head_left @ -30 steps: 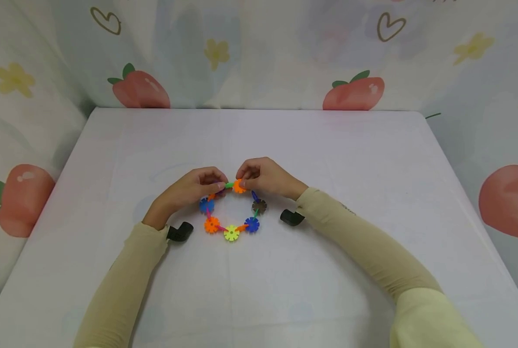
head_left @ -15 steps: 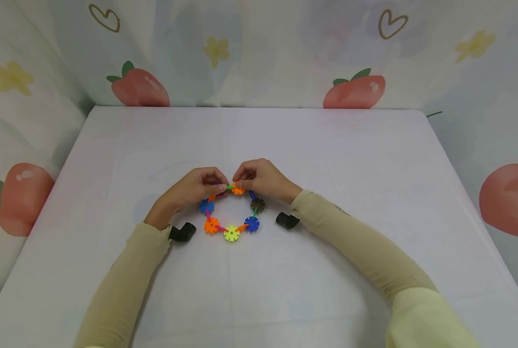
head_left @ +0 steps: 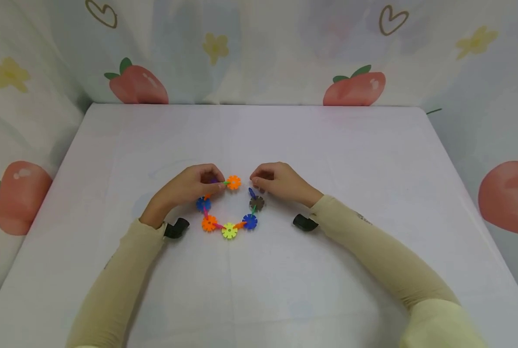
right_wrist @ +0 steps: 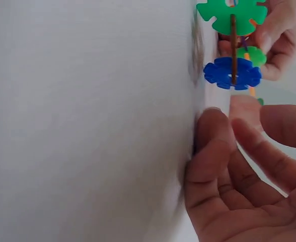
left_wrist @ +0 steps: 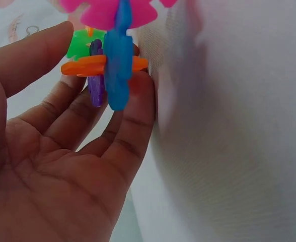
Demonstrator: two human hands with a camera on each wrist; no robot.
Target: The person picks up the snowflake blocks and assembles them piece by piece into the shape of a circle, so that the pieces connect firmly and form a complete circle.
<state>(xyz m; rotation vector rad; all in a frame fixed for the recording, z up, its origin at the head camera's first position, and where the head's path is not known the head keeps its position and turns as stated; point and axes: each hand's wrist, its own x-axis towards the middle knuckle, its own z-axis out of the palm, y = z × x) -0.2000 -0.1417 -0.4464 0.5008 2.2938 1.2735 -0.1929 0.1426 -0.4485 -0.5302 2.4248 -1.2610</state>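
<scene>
An unclosed ring of colored plastic snowflake discs, joined slot to slot, lies on the white table; its yellow disc (head_left: 229,231) is nearest me. My left hand (head_left: 189,186) pinches the chain's upper left end by a green disc (left_wrist: 79,45), beside a purple disc (left_wrist: 95,93). From those fingers an orange disc (head_left: 233,182) sticks out to the right. Across a gap, the chain's other end is a blue disc (right_wrist: 223,73) standing on edge in a brown disc (head_left: 257,203). My right hand (head_left: 285,181) hovers by this end, fingers loosely curved, holding nothing.
A black wrist camera (head_left: 177,228) sits under the left wrist and another black camera (head_left: 305,223) under the right. The table (head_left: 259,290) has a white cover. Behind it stands a printed cloth backdrop (head_left: 272,53) with strawberries, flowers and hearts.
My right hand has let go of the orange disc and moved right. The orange disc now shows fully, held up through the left hand, which has shifted slightly left with the chain.
</scene>
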